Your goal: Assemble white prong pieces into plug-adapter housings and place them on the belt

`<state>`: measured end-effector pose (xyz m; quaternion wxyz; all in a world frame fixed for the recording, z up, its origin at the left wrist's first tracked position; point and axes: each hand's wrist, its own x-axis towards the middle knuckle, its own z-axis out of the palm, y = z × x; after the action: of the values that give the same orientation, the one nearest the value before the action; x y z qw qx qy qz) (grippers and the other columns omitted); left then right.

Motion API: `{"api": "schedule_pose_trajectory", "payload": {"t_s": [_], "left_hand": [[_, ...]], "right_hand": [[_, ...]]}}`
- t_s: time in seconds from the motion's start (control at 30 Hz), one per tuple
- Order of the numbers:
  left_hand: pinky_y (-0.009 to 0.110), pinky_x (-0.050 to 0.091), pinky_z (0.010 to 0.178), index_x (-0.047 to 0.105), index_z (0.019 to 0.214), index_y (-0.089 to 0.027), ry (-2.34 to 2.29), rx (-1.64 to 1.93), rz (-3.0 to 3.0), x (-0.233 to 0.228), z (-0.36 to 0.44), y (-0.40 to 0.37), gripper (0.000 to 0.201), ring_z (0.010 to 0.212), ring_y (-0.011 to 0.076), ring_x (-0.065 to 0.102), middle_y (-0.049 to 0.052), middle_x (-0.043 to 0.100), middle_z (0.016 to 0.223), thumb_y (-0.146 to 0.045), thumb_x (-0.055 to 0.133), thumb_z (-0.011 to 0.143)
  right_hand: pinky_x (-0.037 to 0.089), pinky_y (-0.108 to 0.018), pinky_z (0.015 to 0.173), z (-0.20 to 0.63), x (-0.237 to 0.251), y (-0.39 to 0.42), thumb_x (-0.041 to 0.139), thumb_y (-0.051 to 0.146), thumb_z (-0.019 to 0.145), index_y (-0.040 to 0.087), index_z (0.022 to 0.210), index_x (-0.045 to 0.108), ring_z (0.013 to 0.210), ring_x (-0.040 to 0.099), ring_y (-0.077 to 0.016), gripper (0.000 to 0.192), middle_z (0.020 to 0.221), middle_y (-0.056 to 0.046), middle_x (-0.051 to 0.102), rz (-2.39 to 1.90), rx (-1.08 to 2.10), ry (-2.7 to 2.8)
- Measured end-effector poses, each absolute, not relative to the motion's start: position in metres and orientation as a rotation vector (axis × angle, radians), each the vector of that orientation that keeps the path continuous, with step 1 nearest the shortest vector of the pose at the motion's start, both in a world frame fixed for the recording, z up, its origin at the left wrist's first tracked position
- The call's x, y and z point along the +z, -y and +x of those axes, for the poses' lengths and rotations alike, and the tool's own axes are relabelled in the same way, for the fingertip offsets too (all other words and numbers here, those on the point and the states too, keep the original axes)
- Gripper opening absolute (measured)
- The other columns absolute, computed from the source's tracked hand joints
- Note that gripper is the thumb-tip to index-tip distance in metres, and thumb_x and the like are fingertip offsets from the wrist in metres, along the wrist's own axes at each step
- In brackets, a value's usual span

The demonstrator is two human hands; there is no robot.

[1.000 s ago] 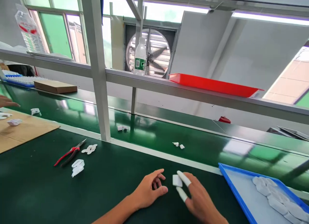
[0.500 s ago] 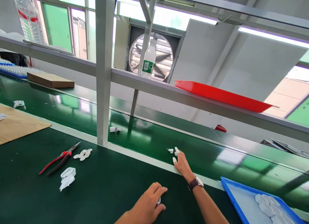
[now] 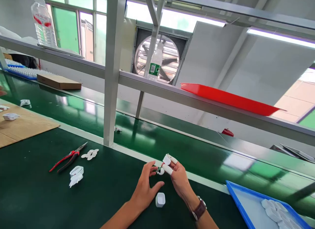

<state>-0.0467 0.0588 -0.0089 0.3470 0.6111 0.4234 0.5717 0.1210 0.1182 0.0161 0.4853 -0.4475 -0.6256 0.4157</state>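
My right hand, white covers on its thumb and finger, pinches a small white plug part above the near edge of the green belt. A small circuit board with a bit of red and a rounded white piece hangs just below that part. Close on its left is my left hand, thumb and fingers apart, fingertips beside the board; whether they touch it I cannot tell. An open white square housing stands on the dark green mat between my wrists.
Red-handled pliers, flat white pieces and white plug housings lie on the left. A blue tray with white parts is at right. A grey post rises at the belt's edge. Another person's hand shows far left.
My right hand has come back from the belt, bringing the plug part and board. My left hand has let go of the white housing, now standing on the mat, and moved up.
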Motion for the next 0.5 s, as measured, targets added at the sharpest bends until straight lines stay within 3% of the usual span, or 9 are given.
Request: {"api": "schedule_pose_trajectory", "payload": {"t_s": [0.13, 0.23, 0.33, 0.4, 0.5], "left_hand": [[0.039, 0.057, 0.098, 0.056, 0.12, -0.022, -0.916, 1.413, 1.357, 0.003, -0.04, -0.05, 0.046, 0.108, 0.0229, 0.068, 0.008, 0.068, 0.114, -0.046, 0.073, 0.085], [0.034, 0.059, 0.082, 0.06, 0.117, -0.018, -0.809, 1.316, 1.191, 0.015, -0.039, -0.043, 0.055, 0.09, 0.0209, 0.07, 0.007, 0.07, 0.101, -0.054, 0.078, 0.08], [0.028, 0.052, 0.066, 0.065, 0.115, -0.013, -0.758, 1.18, 1.114, 0.021, -0.037, -0.04, 0.058, 0.067, 0.0143, 0.063, 0.004, 0.07, 0.083, -0.056, 0.079, 0.079], [0.026, 0.047, 0.061, 0.066, 0.117, -0.012, -0.721, 1.114, 1.077, 0.022, -0.035, -0.038, 0.06, 0.06, 0.0115, 0.058, 0.003, 0.069, 0.079, -0.056, 0.081, 0.078], [0.024, 0.043, 0.058, 0.065, 0.118, -0.013, -0.685, 1.056, 1.026, 0.022, -0.032, -0.035, 0.062, 0.056, 0.0097, 0.056, 0.001, 0.067, 0.075, -0.054, 0.084, 0.076]], "right_hand": [[0.06, -0.044, 0.091, 0.123, 0.023, -0.071, 0.082, 0.049, 0.076, 0.02, 0.119, 0.064, 0.102, 0.072, -0.0294, 0.055, 0.105, -0.009, 0.074, -0.967, 1.271, 1.352], [0.059, -0.047, 0.094, 0.139, 0.023, -0.05, 0.079, 0.043, 0.076, 0.022, 0.132, 0.059, 0.113, 0.067, -0.0307, 0.063, 0.127, -0.012, 0.067, -1.08, 0.984, 1.43], [0.049, -0.048, 0.109, 0.155, 0.023, -0.03, 0.073, 0.032, 0.082, 0.027, 0.142, 0.053, 0.129, 0.058, -0.0283, 0.063, 0.144, -0.011, 0.056, -1.145, 0.61, 1.633], [0.05, -0.045, 0.109, 0.159, 0.022, -0.018, 0.067, 0.027, 0.086, 0.028, 0.142, 0.053, 0.124, 0.061, -0.0252, 0.058, 0.136, -0.009, 0.061, -1.116, 0.576, 1.743], [0.059, -0.039, 0.094, 0.16, 0.021, -0.008, 0.065, 0.026, 0.088, 0.026, 0.139, 0.054, 0.099, 0.07, -0.0206, 0.053, 0.111, -0.005, 0.072, -1.09, 0.668, 1.754]]}}
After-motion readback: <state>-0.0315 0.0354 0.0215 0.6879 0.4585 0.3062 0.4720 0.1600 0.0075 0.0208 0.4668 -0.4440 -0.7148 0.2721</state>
